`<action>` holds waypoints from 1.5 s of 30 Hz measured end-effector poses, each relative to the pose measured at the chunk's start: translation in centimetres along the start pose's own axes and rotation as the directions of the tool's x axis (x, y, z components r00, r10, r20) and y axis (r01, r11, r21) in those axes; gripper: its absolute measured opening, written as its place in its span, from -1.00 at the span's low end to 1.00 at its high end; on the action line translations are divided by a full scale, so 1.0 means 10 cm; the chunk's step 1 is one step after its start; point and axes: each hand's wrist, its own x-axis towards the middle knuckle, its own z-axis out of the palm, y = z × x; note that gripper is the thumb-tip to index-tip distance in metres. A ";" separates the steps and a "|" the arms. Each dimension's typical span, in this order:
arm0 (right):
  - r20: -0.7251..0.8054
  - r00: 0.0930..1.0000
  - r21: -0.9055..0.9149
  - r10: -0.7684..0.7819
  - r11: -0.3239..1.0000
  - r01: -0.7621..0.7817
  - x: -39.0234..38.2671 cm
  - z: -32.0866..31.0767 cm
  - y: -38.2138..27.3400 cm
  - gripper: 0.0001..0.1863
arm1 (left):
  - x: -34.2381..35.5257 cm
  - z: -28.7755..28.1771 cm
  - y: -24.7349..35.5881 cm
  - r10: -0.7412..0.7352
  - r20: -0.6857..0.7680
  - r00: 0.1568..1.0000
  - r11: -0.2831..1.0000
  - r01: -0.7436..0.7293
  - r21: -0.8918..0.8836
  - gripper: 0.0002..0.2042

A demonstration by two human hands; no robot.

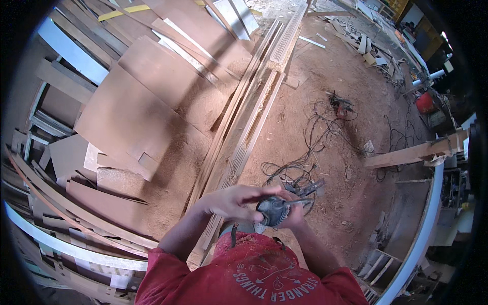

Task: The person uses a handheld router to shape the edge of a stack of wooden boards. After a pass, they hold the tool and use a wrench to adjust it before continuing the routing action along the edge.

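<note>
My left hand (238, 203) wraps over the top and near side of a dusty black-and-grey power tool (272, 212) in front of my red shirt. My right hand (294, 218) grips the tool's right side, partly hidden by it, and metal parts stick out to the right. Just beyond my hands, long rough wooden boards (250, 133) run away from me, with wood shavings along them.
Large brown sheets (124, 117) and stacked strips fill the left. Black cables (317, 145) and a red-and-black tool (341, 109) lie on the dusty floor to the right. A wooden beam (401, 155), a red container (426, 103) and scrap piles (373, 53) stand farther right.
</note>
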 end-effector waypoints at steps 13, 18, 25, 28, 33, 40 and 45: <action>-0.446 0.577 0.590 0.685 0.709 -0.386 1.29 0.96 0.38 -0.41 | -0.84 0.06 -2.12 -0.012 -0.848 0.530 0.461 0.755 0.465 0.07; -0.493 0.540 0.539 0.682 0.727 -0.426 1.95 1.31 0.51 -0.57 | -0.83 0.03 -2.12 0.055 -0.845 0.532 0.464 0.735 0.493 0.01; -0.583 0.527 0.375 0.618 0.781 -0.499 2.05 1.74 0.77 -0.52 | -0.82 0.01 -2.18 0.031 -0.837 0.547 0.417 0.754 0.508 -0.02; -0.577 0.544 0.352 0.609 0.786 -0.507 1.98 1.86 0.88 -0.52 | -0.81 0.03 -2.17 0.017 -0.833 0.553 0.413 0.755 0.510 -0.02; -0.522 0.604 0.368 0.603 0.797 -0.478 2.02 1.82 0.83 -0.53 | -0.84 0.04 -2.19 -0.007 -0.834 0.552 0.404 0.764 0.503 -0.02; -0.529 0.723 0.203 0.444 0.894 -0.400 2.02 1.96 1.27 -0.53 | -0.88 0.03 -2.15 0.026 -0.841 0.541 0.364 0.778 0.512 -0.02; -0.552 0.645 0.478 0.528 0.834 -0.274 1.88 1.94 2.24 -0.32 | -0.78 0.01 -2.22 0.048 -0.816 0.577 0.380 0.745 0.549 0.01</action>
